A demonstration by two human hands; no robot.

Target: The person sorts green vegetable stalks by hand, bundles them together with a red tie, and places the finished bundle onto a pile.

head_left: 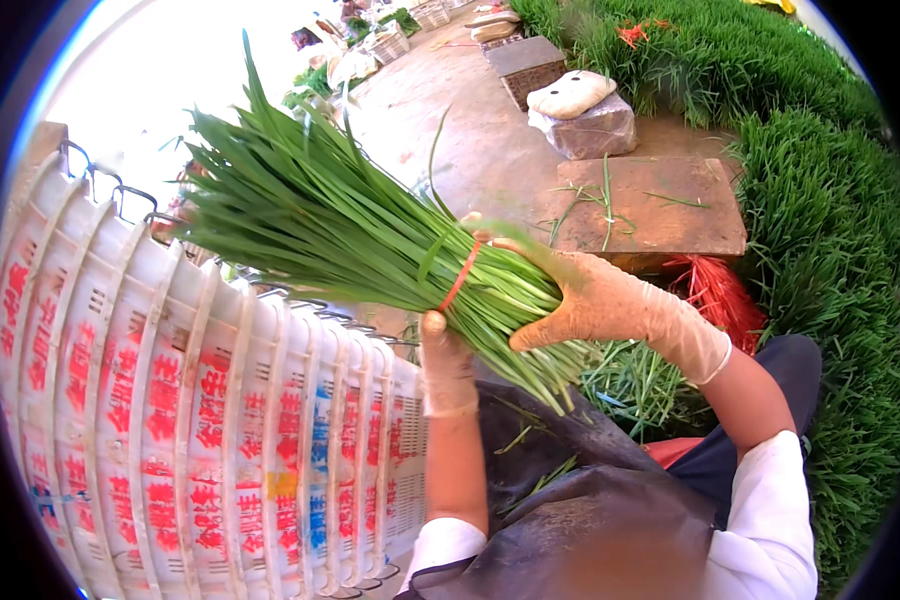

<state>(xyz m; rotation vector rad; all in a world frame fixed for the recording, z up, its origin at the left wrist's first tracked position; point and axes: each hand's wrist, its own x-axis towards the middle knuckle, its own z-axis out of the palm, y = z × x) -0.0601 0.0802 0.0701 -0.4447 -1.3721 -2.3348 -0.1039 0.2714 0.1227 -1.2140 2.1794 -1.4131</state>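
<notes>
A thick bundle of green garlic chives (320, 215) slants across the middle, its leafy ends at the upper left and its pale cut stems at the lower right. An orange-red band (460, 277) goes round it near the stems. My left hand (446, 372), in a thin glove, grips the bundle from below beside the band; its thumb shows, and most of its fingers are hidden behind the stalks. My gloved right hand (602, 298) is wrapped over the stem end, thumb in front.
Nested white plastic baskets (240, 400) with red markings fill the left. Beyond my right hand lies a wooden board (655, 205) with loose leaves; red ties (715, 300) hang below it. Piled chives (820, 250) line the right. A wrapped block with a cushion (575, 95) stands farther off.
</notes>
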